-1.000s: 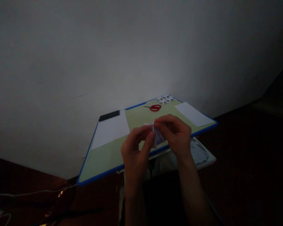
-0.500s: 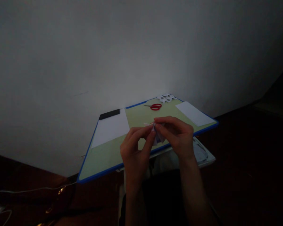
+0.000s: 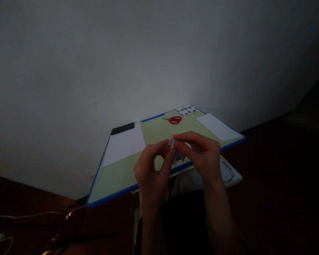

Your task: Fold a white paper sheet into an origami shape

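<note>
A small folded piece of white paper (image 3: 178, 156) is held up over the front edge of the table, pinched between both hands. My left hand (image 3: 154, 168) grips its left side with thumb and forefinger. On the right side, my right hand (image 3: 202, 152) pinches the paper near its top, fingertips almost touching those of the left. The fingers hide much of the folds. Beyond the hands, red-handled scissors (image 3: 174, 120) lie on the pale green tabletop (image 3: 159, 129). Several folded white paper pieces (image 3: 186, 110) are gathered at the far right corner.
White paper sheets (image 3: 123, 145) lie at the left, with a dark flat object (image 3: 122, 128) along their far edge. Another white paper stack (image 3: 219, 126) is at the right. The blue-edged table stands against a grey wall (image 3: 159, 56). A white cable (image 3: 37, 215) runs at lower left.
Both hands keep their pinch on the folded paper, with fingers shifting slightly. My left hand has moved a touch to the left; things on the table stay put.
</note>
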A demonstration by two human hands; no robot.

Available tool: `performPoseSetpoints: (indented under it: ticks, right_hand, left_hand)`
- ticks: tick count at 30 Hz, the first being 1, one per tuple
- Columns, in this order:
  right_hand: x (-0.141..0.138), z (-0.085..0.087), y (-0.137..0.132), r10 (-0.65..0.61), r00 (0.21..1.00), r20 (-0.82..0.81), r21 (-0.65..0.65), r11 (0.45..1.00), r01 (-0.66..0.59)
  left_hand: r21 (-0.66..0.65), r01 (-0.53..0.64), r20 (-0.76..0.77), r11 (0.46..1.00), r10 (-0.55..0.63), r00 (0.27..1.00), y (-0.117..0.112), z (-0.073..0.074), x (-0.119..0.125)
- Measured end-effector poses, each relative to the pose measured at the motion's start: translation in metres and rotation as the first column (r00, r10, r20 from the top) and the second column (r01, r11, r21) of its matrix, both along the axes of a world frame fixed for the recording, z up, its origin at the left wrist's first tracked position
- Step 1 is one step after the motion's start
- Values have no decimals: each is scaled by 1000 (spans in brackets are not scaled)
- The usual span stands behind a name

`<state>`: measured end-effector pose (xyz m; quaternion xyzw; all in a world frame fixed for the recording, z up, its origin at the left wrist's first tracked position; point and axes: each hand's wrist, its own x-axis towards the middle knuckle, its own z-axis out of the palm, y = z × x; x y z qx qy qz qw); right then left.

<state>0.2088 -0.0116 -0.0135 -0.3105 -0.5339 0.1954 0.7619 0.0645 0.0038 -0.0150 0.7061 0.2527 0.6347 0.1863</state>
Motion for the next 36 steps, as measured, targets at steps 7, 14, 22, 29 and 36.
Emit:
performPoseSetpoints:
  ticks: [7,14,22,29,36]
  right_hand:
    - [-1,2,-1,-12,1000,13,30,999,11]
    - [-4,0,-1,-11,996,-92,6,1000,11]
    - [-4,1,-1,73,992,-103,25,997,-71]
    - [-3,0,1,14,993,-118,70,998,-6]
    - [-5,4,0,28,989,-144,36,999,-23]
  left_hand:
    - [72,-30,-75,997,36,997,-2,6,-1]
    - [151,-48,-98,987,64,993,-4,11,0]
    - [136,-2,-90,991,14,996,-5,12,-2]
    - [99,48,-95,994,-39,995,-5,12,1]
    - [71,68,-46,995,-65,997,-2,9,0]
